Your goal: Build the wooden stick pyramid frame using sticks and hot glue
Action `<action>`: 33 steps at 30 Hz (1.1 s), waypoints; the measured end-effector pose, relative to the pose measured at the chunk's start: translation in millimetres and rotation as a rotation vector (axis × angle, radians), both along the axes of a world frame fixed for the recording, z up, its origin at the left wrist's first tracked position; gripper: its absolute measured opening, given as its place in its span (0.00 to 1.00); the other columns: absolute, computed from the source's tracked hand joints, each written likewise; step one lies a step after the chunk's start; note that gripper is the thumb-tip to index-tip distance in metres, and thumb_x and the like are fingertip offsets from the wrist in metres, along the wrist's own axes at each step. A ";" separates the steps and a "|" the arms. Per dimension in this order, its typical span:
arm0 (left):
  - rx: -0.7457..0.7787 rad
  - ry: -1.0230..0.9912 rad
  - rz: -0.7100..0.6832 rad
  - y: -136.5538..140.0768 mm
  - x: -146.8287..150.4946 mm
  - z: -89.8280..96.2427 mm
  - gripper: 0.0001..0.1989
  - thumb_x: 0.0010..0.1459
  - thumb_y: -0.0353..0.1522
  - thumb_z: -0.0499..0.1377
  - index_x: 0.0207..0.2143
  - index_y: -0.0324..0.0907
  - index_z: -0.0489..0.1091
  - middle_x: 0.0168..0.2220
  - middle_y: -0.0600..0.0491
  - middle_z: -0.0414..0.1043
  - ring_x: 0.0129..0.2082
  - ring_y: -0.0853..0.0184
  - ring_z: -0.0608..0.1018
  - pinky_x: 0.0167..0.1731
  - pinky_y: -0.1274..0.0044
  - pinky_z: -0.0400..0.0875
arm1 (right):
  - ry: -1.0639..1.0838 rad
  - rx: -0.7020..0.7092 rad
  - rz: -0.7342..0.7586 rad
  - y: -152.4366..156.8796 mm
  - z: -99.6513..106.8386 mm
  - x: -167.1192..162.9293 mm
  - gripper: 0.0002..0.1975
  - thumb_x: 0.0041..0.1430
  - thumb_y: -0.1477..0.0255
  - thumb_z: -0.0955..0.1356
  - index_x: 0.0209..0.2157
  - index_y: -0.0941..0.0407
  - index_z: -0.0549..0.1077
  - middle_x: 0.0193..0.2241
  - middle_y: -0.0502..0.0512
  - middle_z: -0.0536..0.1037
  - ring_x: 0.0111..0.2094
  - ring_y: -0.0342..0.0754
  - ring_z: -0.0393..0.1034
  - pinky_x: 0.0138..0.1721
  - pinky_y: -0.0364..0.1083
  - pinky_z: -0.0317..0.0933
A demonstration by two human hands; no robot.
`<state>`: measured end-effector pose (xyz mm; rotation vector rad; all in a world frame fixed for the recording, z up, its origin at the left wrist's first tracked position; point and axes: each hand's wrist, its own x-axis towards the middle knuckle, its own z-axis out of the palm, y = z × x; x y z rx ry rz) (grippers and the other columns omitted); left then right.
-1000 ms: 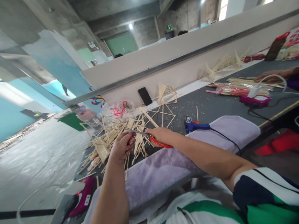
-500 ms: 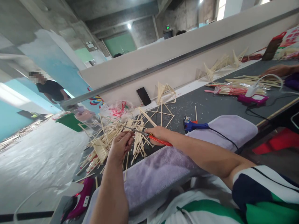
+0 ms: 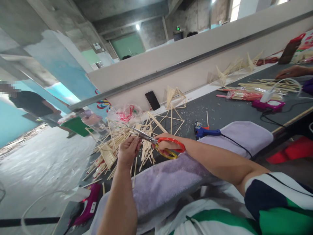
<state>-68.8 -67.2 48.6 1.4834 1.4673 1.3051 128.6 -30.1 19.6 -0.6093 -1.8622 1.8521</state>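
Observation:
My right hand [image 3: 166, 145] is closed around the handles of a pair of scissors [image 3: 144, 135], one loop red and the other yellow. The metal blades point left and look slightly parted. Just below them, my left hand [image 3: 129, 148] pinches what looks like a thin wooden stick, mostly hidden by the fingers. Beneath and behind both hands lies a loose heap of pale wooden sticks [image 3: 122, 140]. Right of the heap stands an open stick frame [image 3: 171, 119], with a denser stick model [image 3: 173, 97] farther back against the partition.
A blue glue gun [image 3: 206, 131] rests at right, its cord trailing over a lilac cloth [image 3: 239, 133]. A phone [image 3: 153, 100] leans on the partition. Purple power strips [image 3: 90, 204] sit at front left and far right. Another person's hand [image 3: 292, 71] is at far right; someone walks at left.
The scissors have turned so both handle loops show, and their blades look wider apart. My left hand stays near the blades. The person at left has moved farther left and nearer.

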 end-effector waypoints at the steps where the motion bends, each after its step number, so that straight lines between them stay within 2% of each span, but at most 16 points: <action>1: -0.006 0.001 0.000 0.8 -1.1 -0.9 0.11 0.51 0.39 0.58 0.23 0.40 0.67 0.12 0.59 0.55 0.11 0.77 0.57 0.10 0.86 0.49 | 0.006 -0.022 0.015 0.7 0.3 0.4 0.15 0.37 0.79 0.60 0.32 0.58 0.65 0.16 0.44 0.67 0.15 0.41 0.62 0.17 0.39 0.60; 13: 0.033 -0.026 -0.045 7.0 -7.3 -12.9 0.11 0.52 0.39 0.58 0.26 0.40 0.68 0.13 0.60 0.57 0.10 0.78 0.56 0.09 0.86 0.48 | 0.064 -0.079 0.126 16.0 -7.3 3.3 0.13 0.36 0.80 0.61 0.30 0.59 0.65 0.19 0.47 0.70 0.18 0.42 0.65 0.20 0.40 0.63; 17: 0.075 -0.051 -0.051 8.2 -4.9 -16.1 0.11 0.53 0.39 0.58 0.27 0.40 0.68 0.13 0.60 0.57 0.11 0.79 0.56 0.10 0.86 0.48 | 0.085 -0.172 0.209 13.5 -5.1 5.7 0.13 0.38 0.80 0.60 0.31 0.58 0.64 0.21 0.48 0.70 0.20 0.42 0.65 0.22 0.41 0.64; 20: 0.088 -0.064 -0.027 10.1 -4.0 -17.8 0.12 0.52 0.39 0.58 0.25 0.39 0.68 0.13 0.59 0.58 0.11 0.79 0.57 0.10 0.86 0.49 | 0.195 -0.206 0.239 12.4 -1.2 9.1 0.13 0.39 0.79 0.59 0.32 0.59 0.63 0.22 0.49 0.70 0.22 0.43 0.66 0.25 0.42 0.65; 23: 0.137 -0.146 0.037 13.7 -7.1 -17.9 0.12 0.52 0.39 0.59 0.26 0.39 0.67 0.15 0.59 0.59 0.11 0.80 0.58 0.10 0.87 0.48 | 0.315 -0.122 0.144 14.0 4.9 15.1 0.14 0.40 0.80 0.59 0.33 0.58 0.63 0.22 0.49 0.69 0.23 0.43 0.65 0.26 0.43 0.65; 28: 0.282 -0.353 0.135 20.2 -19.6 -14.3 0.11 0.51 0.38 0.58 0.27 0.40 0.65 0.16 0.61 0.59 0.09 0.80 0.55 0.07 0.85 0.46 | 0.236 0.031 -0.019 15.2 13.7 15.5 0.14 0.40 0.79 0.60 0.33 0.58 0.64 0.21 0.47 0.69 0.20 0.42 0.65 0.24 0.42 0.64; 33: 0.404 -0.504 0.221 21.8 -34.3 -9.7 0.10 0.49 0.37 0.59 0.27 0.39 0.65 0.15 0.62 0.59 0.08 0.80 0.54 0.06 0.85 0.45 | 0.189 0.014 -0.086 10.4 16.3 -5.8 0.13 0.39 0.79 0.61 0.32 0.57 0.65 0.17 0.46 0.68 0.17 0.42 0.63 0.21 0.42 0.63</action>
